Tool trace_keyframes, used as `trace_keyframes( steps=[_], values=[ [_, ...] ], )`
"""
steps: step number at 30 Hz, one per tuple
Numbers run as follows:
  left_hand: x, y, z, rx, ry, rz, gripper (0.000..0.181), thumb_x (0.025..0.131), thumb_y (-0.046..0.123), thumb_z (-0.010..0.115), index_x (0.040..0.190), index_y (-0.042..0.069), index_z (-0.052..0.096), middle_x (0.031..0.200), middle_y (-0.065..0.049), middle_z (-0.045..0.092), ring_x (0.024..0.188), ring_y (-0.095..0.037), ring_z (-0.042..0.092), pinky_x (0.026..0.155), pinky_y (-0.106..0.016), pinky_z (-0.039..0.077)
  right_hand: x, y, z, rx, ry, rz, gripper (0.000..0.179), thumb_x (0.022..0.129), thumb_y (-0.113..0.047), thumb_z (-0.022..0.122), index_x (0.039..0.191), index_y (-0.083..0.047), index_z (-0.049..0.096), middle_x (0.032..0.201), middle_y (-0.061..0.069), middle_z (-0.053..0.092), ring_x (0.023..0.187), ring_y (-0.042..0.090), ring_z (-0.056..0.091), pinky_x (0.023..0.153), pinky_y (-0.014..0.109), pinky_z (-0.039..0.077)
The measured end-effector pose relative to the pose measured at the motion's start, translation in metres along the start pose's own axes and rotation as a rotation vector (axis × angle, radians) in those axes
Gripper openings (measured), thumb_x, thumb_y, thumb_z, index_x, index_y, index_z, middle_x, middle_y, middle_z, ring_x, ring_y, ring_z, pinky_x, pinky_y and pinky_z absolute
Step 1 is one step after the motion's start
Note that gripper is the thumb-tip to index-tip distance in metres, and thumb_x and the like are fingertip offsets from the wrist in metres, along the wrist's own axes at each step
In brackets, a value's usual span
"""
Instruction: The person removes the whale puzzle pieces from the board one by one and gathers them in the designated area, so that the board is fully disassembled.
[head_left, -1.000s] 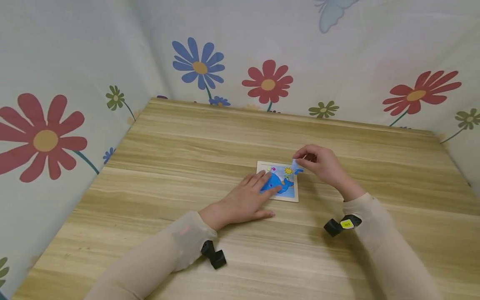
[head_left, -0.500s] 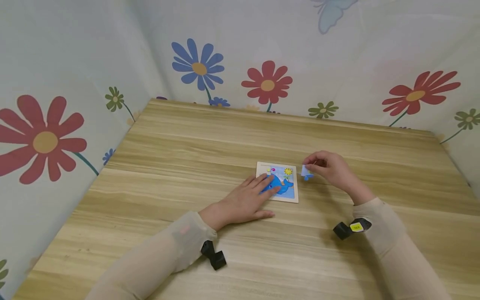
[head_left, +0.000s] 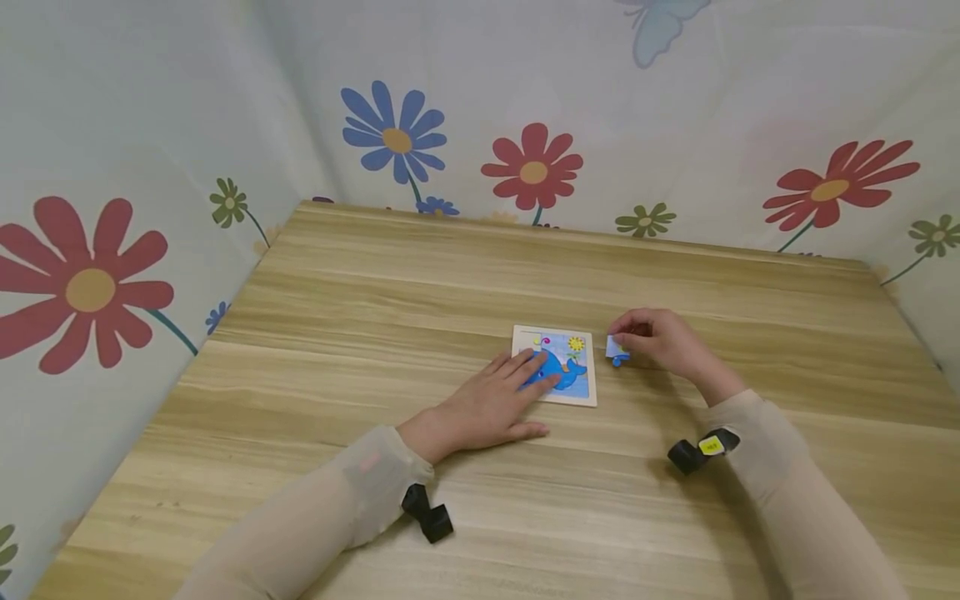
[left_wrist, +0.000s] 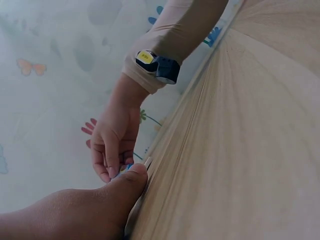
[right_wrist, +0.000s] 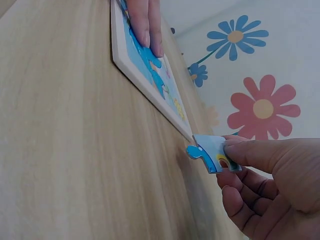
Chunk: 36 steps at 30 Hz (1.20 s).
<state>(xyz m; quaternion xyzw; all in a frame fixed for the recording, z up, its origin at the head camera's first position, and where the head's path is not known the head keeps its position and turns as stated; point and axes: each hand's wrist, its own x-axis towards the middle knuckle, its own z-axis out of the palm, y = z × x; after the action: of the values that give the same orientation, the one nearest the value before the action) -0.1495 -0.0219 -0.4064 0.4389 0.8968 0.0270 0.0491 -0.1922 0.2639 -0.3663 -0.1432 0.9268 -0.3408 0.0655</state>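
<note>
A small jigsaw puzzle in a pale frame lies on the table, showing a blue whale and a yellow flower or sun. My left hand rests on its left part with fingers spread and straight, hiding some of the picture. To the right of the frame, my right hand pinches a blue puzzle piece between thumb and fingers. In the right wrist view the piece is held tilted, apart from the frame, with its blue knob pointing away from the hand. The left wrist view shows little of the puzzle behind the left thumb.
The wooden table reaches back to a white curtain printed with flowers. Black wrist cameras sit on both sleeves, the left one close above the tabletop.
My right hand has moved right and slightly toward me, carrying the puzzle piece from over the frame's upper right corner to beside it. The left hand stays on the puzzle.
</note>
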Motion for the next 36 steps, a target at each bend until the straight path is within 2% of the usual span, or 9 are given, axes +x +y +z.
trace_keyframes(
  steps=[7, 14, 18, 27, 36],
  values=[
    [0.0, -0.001, 0.002, 0.007, 0.01, 0.009, 0.071, 0.096, 0.062, 0.036, 0.155, 0.023, 0.021, 0.162, -0.01, 0.015, 0.151, -0.027, 0.014, 0.121, -0.047, 0.017, 0.008, 0.007, 0.005, 0.004, -0.009, -0.007, 0.014, 0.094, -0.013, 0.061, 0.099, -0.003, 0.07, 0.098, 0.014, 0.07, 0.081, 0.012, 0.055, 0.07, 0.019, 0.045],
    [-0.001, 0.0, 0.0, 0.001, 0.007, 0.009, 0.071, 0.096, 0.062, 0.036, 0.154, 0.023, 0.022, 0.162, -0.01, 0.015, 0.151, -0.027, 0.014, 0.122, -0.047, 0.015, 0.011, 0.011, 0.009, -0.031, -0.005, 0.031, 0.014, 0.094, -0.014, 0.062, 0.1, -0.004, 0.07, 0.1, 0.012, 0.07, 0.089, 0.019, 0.058, 0.081, 0.029, 0.047],
    [-0.001, 0.001, -0.003, -0.005, 0.0, 0.003, 0.071, 0.096, 0.062, 0.037, 0.154, 0.023, 0.022, 0.162, -0.01, 0.015, 0.151, -0.027, 0.013, 0.122, -0.047, 0.015, 0.014, 0.013, 0.012, -0.037, 0.007, 0.049, 0.014, 0.094, -0.014, 0.062, 0.101, -0.005, 0.07, 0.099, 0.012, 0.07, 0.087, 0.02, 0.056, 0.08, 0.03, 0.045],
    [-0.002, 0.001, -0.004, -0.014, -0.008, -0.004, 0.071, 0.096, 0.061, 0.037, 0.154, 0.024, 0.022, 0.163, -0.009, 0.014, 0.151, -0.027, 0.012, 0.122, -0.047, 0.015, 0.017, 0.015, 0.015, -0.024, 0.034, 0.037, 0.015, 0.092, -0.014, 0.065, 0.1, -0.003, 0.07, 0.093, 0.012, 0.069, 0.078, 0.014, 0.051, 0.069, 0.022, 0.041],
    [-0.001, 0.002, -0.003, -0.018, -0.015, -0.008, 0.071, 0.096, 0.061, 0.037, 0.155, 0.024, 0.021, 0.163, -0.009, 0.014, 0.151, -0.026, 0.012, 0.122, -0.046, 0.014, 0.016, 0.013, 0.015, -0.01, 0.047, 0.059, 0.017, 0.093, -0.015, 0.063, 0.104, -0.002, 0.068, 0.096, 0.013, 0.067, 0.081, 0.018, 0.052, 0.069, 0.023, 0.043]
  ],
)
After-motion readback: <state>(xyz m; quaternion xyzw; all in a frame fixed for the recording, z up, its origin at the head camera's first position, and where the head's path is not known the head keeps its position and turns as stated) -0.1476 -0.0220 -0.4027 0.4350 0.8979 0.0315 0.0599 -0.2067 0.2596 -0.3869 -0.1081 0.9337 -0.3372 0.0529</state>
